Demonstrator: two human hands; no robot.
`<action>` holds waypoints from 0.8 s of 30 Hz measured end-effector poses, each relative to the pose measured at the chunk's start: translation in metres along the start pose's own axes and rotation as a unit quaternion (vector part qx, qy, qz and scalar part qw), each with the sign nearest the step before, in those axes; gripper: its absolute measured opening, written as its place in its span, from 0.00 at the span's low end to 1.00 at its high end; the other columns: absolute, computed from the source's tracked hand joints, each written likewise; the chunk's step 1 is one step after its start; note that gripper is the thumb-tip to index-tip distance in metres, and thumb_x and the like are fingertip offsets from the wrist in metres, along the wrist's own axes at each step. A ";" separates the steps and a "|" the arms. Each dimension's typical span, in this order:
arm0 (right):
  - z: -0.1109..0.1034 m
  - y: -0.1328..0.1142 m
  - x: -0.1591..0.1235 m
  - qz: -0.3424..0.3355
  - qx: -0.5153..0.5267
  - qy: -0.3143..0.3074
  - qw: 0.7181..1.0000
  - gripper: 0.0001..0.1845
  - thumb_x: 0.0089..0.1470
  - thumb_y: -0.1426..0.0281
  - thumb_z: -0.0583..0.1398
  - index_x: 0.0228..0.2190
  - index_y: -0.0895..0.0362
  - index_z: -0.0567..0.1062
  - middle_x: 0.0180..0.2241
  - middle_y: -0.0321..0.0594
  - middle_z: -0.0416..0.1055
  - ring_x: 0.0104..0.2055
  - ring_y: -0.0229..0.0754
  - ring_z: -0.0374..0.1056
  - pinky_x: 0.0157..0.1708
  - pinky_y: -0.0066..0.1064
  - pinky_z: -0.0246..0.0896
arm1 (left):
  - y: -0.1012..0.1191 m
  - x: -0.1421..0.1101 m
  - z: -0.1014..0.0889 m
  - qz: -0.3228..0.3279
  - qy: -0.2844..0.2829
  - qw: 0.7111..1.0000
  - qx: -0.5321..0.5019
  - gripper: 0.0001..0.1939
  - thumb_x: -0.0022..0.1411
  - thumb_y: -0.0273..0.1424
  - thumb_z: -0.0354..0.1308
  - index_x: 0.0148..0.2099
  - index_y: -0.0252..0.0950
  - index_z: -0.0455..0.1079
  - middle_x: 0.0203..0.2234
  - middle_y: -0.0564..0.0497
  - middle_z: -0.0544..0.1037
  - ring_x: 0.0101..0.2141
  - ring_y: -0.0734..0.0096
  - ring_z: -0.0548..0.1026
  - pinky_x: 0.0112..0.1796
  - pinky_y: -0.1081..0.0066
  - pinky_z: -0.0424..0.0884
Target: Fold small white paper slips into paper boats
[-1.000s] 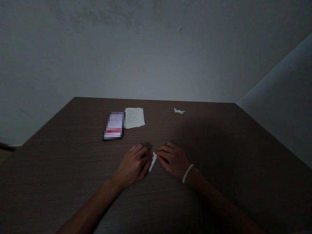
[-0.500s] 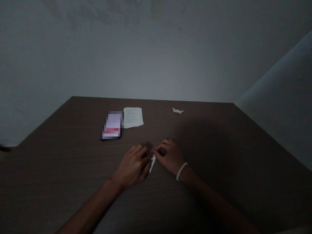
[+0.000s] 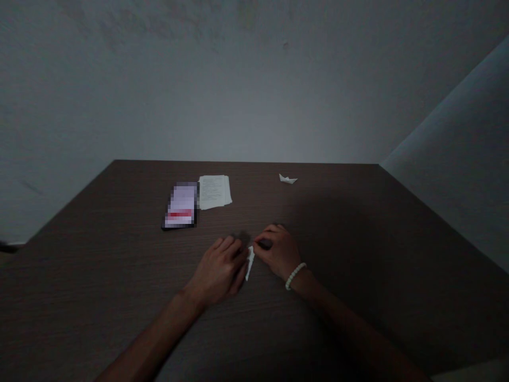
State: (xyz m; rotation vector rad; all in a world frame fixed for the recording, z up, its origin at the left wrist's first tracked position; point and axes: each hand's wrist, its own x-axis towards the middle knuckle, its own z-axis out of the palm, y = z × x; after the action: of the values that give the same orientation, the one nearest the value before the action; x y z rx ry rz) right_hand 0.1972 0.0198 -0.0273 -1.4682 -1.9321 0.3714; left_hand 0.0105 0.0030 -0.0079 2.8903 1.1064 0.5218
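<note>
A small folded piece of white paper point(image 3: 249, 261) lies on the dark wooden table point(image 3: 358, 239), mostly hidden between my two hands. My left hand point(image 3: 218, 270) lies flat over its left part, fingers stretched out and pressing down. My right hand point(image 3: 277, 250), with a white bead bracelet at the wrist, has its fingers curled and pinches the paper's upper right edge.
A phone point(image 3: 181, 206) with a lit screen lies at the back left, with a stack of printed paper sheets point(image 3: 214, 191) beside it. A small folded paper boat point(image 3: 287, 179) stands at the back. Walls close in behind and to the right.
My right hand has curled its fingers from a flatter pose into a pinch on the paper's edge and drawn slightly in. The left hand stays put.
</note>
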 end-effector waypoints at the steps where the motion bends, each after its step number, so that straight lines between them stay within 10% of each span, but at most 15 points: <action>1: 0.000 0.001 0.000 -0.002 0.001 0.002 1.000 0.03 0.47 0.73 0.66 0.24 0.53 0.78 0.28 0.35 0.72 0.34 0.40 0.67 0.40 0.34 0.60 | 0.000 0.000 0.000 0.001 -0.003 1.000 0.001 0.13 0.65 0.29 0.49 0.46 0.35 0.73 0.33 0.45 0.70 0.36 0.61 0.64 0.37 0.61 0.64; 24: -0.002 0.001 -0.001 -0.005 -0.023 0.019 1.000 0.04 0.49 0.69 0.65 0.24 0.54 0.76 0.29 0.37 0.72 0.36 0.41 0.67 0.40 0.33 0.61 | 0.000 -0.003 0.000 -0.013 -0.006 1.000 0.000 0.14 0.65 0.30 0.49 0.49 0.35 0.72 0.35 0.44 0.70 0.38 0.59 0.65 0.38 0.60 0.65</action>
State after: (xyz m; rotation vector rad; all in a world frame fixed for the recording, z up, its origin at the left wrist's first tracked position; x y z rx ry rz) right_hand 0.1999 0.0192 -0.0267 -1.4830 -1.9297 0.2949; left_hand 0.0086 0.0014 -0.0085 2.8717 1.1398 0.5029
